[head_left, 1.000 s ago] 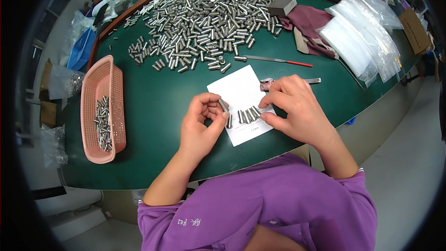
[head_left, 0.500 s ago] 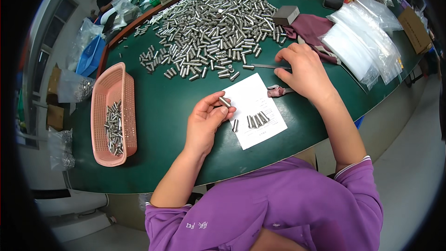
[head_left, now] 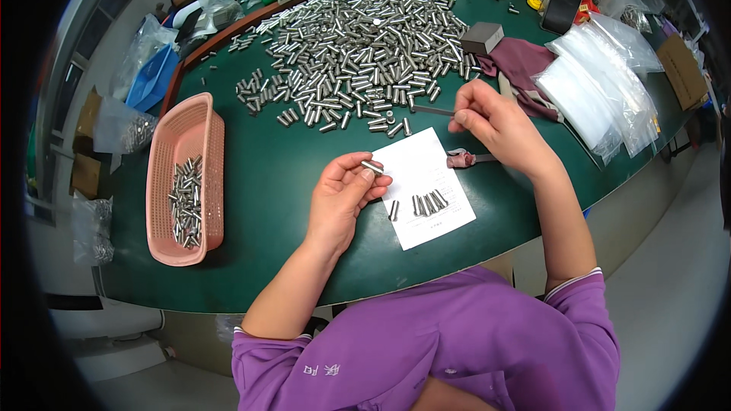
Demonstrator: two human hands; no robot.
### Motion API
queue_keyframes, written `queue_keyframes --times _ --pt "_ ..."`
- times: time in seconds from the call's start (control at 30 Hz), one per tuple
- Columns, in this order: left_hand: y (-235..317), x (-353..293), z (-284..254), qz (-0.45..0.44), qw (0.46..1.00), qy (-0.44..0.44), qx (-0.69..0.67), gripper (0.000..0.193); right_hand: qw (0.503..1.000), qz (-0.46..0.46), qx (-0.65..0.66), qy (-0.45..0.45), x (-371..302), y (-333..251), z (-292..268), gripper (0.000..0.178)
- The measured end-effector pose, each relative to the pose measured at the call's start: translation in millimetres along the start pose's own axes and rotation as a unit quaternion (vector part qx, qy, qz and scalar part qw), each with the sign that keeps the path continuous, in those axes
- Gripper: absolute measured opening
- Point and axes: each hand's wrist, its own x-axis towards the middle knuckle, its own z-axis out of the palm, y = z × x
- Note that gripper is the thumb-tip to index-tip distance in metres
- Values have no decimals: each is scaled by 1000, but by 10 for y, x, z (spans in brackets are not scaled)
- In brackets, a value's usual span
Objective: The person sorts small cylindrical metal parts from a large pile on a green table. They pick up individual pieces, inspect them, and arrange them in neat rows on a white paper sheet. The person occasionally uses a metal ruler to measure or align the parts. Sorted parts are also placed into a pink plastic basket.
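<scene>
My left hand pinches a short, shiny metal pin between thumb and fingers, above the left edge of a white paper sheet. My right hand is closed on the right end of a thin, flat metal strip at the near edge of the pin pile. Several pins lie side by side on the sheet, and one single pin rests at its left edge. Below my right hand lies another flat strip with a pinkish wrapping.
A large heap of metal pins covers the far middle of the green table. At left stands a pink basket with pins inside. A grey block, maroon cloth, clear bags and a phone lie at right.
My right hand has closed its fingers on the flat strip; its thumb and forefinger were apart before. The pin in my left hand has tilted flatter. The whole view has shifted slightly.
</scene>
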Motion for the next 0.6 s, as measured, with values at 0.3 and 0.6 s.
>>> queue_keyframes --times 0.3,0.6 --pt "23 -21 -23 28 999 -17 1 19 976 -87 -56 -194 196 -305 255 12" --pt "-2 3 -105 19 993 -91 -66 14 986 32 63 -148 165 -249 238 12"
